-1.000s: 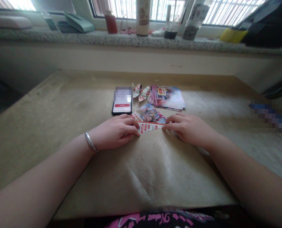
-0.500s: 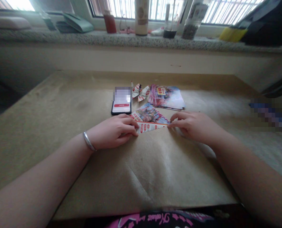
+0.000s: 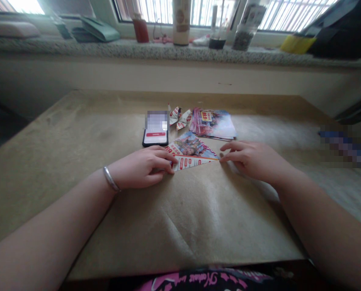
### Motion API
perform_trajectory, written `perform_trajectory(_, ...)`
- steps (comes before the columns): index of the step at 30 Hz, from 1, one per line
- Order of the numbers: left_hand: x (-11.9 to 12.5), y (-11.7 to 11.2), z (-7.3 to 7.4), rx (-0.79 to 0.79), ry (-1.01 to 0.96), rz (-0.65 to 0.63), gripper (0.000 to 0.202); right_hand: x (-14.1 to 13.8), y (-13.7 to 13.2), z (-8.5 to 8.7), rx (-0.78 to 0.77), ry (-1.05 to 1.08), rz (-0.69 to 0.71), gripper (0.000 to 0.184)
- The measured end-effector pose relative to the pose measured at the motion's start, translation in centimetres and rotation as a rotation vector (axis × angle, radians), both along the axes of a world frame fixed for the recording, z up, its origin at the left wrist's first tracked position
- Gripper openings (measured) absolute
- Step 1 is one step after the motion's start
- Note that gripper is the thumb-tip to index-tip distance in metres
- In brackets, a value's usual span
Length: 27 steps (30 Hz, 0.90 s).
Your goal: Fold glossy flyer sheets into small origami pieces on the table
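Note:
A folded paper flyer [image 3: 192, 146] lies on the tabletop in front of me, a printed picture on its upper part and a white strip with red labels along its lower edge. At its left end, my left hand [image 3: 145, 165] has the fingertips on top and the thumb at the lower edge, covering that corner. My right hand [image 3: 250, 159] is at the pointed right end, one fingertip at the very tip and the other fingers apart above the table. Behind the flyer sit a folded paper figure [image 3: 184, 119] and a stack of flyers [image 3: 219, 123].
A phone [image 3: 155, 137] with a lit screen lies beyond my left hand. A brown cover [image 3: 132, 230] with creases spreads over the table. On the stone windowsill [image 3: 113, 49] stand a red bottle [image 3: 141, 29], a tall container [image 3: 181, 24] and a yellow object [image 3: 297, 43].
My right hand has shifted slightly to the right, out to the flyer's tip. The left hand has moved a little left, and more of the flyer's lower strip shows.

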<state>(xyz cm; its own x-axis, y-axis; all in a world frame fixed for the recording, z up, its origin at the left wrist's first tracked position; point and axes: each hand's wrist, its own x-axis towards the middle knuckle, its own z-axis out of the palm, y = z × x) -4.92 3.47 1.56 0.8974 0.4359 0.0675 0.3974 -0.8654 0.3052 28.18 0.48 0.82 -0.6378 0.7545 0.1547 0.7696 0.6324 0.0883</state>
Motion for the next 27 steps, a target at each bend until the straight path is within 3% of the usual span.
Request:
perform_trajectory(8, -0.2, 0.1, 0.0, -0.024, 0.027, 0.004, 0.031, 0.4, 0.2, -0.2, -0.038, 0.062, -0.023, 0.033)
perform_trajectory(14, -0.2, 0.2, 0.1, -0.067, 0.001, 0.007, 0.027, -0.1, 0.3, -1.0, 0.026, 0.252, -0.094, 0.023)
perform_trajectory(20, -0.1, 0.2, 0.1, -0.092, -0.061, 0.001, 0.019, -1.6, 0.0, -1.2, 0.059, 0.348, 0.023, 0.026)
perform_trajectory(27, 0.5, 0.0, -0.3, -0.010, -0.053, 0.078, 0.022, -2.5, 0.1, -1.3, -0.037, 0.277, 0.129, 0.025)
